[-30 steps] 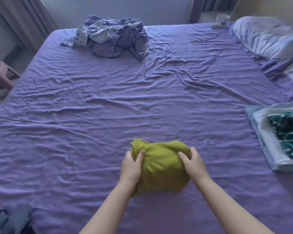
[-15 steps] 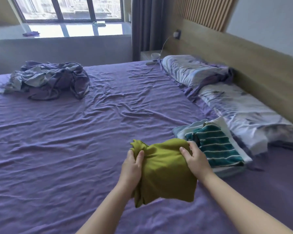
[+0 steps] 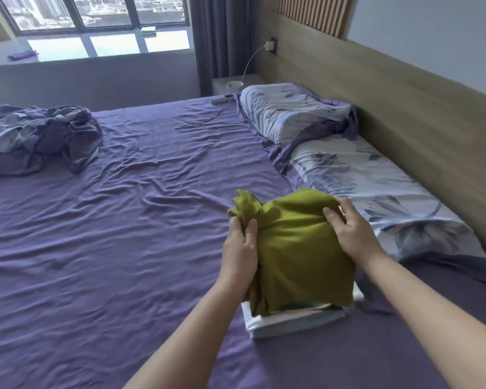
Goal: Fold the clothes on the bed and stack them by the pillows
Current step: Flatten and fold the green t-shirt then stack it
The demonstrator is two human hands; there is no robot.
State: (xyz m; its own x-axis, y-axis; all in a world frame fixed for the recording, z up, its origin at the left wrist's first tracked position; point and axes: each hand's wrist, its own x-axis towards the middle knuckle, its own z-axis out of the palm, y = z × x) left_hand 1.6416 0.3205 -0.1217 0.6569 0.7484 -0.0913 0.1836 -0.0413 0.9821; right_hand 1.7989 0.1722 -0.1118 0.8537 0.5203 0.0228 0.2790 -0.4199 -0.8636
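Both hands, left hand (image 3: 240, 248) and right hand (image 3: 348, 234), clutch the soft, floppy olive-green folded cotton garment (image 3: 298, 248) by its side edges, seemingly resting atop the white folded stack (image 3: 289, 321) beside the floral pillow (image 3: 376, 186).

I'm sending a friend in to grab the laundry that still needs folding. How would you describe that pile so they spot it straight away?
Start from the big window and look at the far corner of the purple bed below it, opposite the pillows. The crumpled heap there is a loose tangle of purple and pale grey-blue cloth, unlike the flat folded stack beside the pillows.
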